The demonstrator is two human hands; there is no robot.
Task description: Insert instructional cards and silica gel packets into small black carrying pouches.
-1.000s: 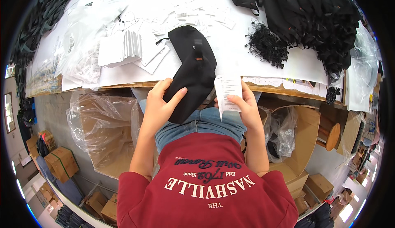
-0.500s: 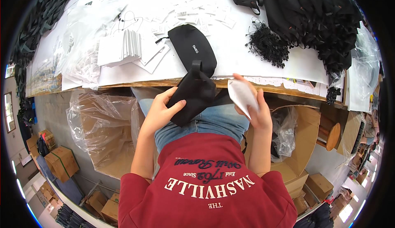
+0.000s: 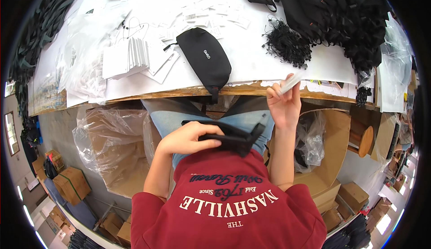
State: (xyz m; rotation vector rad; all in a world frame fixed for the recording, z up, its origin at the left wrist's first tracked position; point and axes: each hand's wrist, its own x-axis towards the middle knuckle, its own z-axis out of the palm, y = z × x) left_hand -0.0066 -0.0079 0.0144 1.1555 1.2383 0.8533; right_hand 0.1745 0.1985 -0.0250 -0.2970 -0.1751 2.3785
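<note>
My left hand (image 3: 191, 139) grips a black fabric pouch (image 3: 233, 140) above my lap, thumb on top. The pouch is tilted, its loop strap sticking out to the right. Raised by the table's front edge, my right hand (image 3: 286, 105) pinches a thin white card or folded paper (image 3: 292, 82), seen nearly edge-on and slightly blurred; its exact kind cannot be made out. Between the hands and farther off, a second black zip pouch (image 3: 204, 56) lies on the white tabletop (image 3: 256, 55), its loop hanging over the edge.
A stack of white cards (image 3: 128, 58) and clear plastic bags (image 3: 83, 60) lie at the left. Toward the right are a heap of black cords (image 3: 287, 44) and a pile of black pouches (image 3: 332, 11). Cardboard boxes (image 3: 332, 141) with plastic liners stand below the table.
My left hand has drawn its pouch down toward my body and turned it sideways. My right hand has risen toward the table edge with the white piece, now turned edge-on.
</note>
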